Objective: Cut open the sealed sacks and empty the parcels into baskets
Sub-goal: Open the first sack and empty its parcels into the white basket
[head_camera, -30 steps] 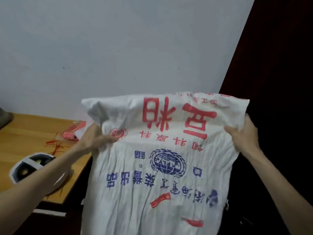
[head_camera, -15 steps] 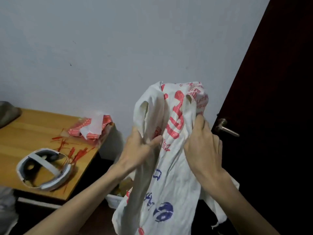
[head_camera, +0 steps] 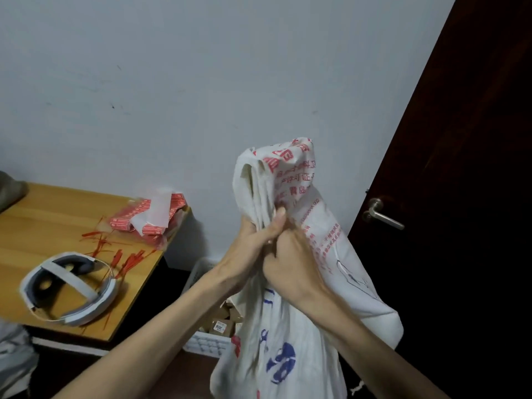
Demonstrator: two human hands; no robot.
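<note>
A white woven sack (head_camera: 290,180) with red and blue print hangs limp and bunched lengthwise in front of me. My left hand (head_camera: 253,249) grips the gathered cloth near its top, thumb up against the fold. My right hand (head_camera: 290,269) grips the same bunch just beside and below it, the two hands touching. Under the sack stands a white plastic basket (head_camera: 205,345) with brown cardboard parcels (head_camera: 221,325) inside, partly hidden by my arms and the sack.
A wooden table (head_camera: 57,214) at the left carries a white and grey headset (head_camera: 66,286), red cut ties (head_camera: 121,254) and a pile of red-and-white tape scraps (head_camera: 149,217). A dark door with a metal handle (head_camera: 380,214) stands at the right. A pale wall is behind.
The sack was held spread flat between my hands a second ago. Both hands have come together and gathered it into a narrow bunch, revealing the basket below.
</note>
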